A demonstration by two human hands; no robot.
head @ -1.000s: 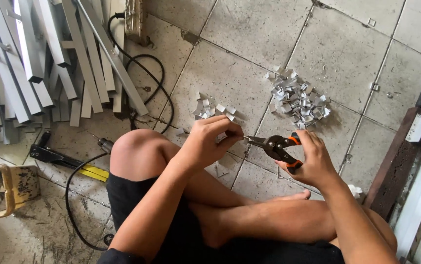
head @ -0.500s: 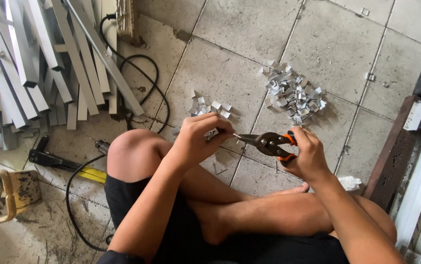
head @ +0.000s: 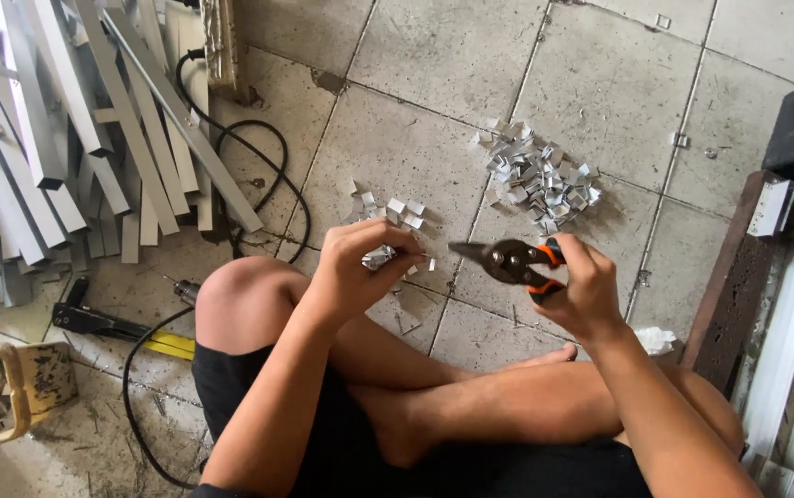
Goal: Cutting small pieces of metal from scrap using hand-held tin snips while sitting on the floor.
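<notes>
1. Our left hand (head: 353, 272) pinches a small metal clip (head: 380, 259), its grip closed on it.
2. Our right hand (head: 581, 290) wraps the orange-handled snips (head: 510, 262); a moment ago their tip met the clip, now a gap separates them.
3. We judge that cut finished; the clip pile (head: 535, 180) lies at 1 o'clock on the floor.

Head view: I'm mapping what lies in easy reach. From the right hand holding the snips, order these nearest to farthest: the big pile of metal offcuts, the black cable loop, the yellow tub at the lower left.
1. Big pile of metal offcuts: just up the floor from the right hand.
2. Black cable loop: leftward, beyond the left hand.
3. Yellow tub: far lower left corner.
</notes>
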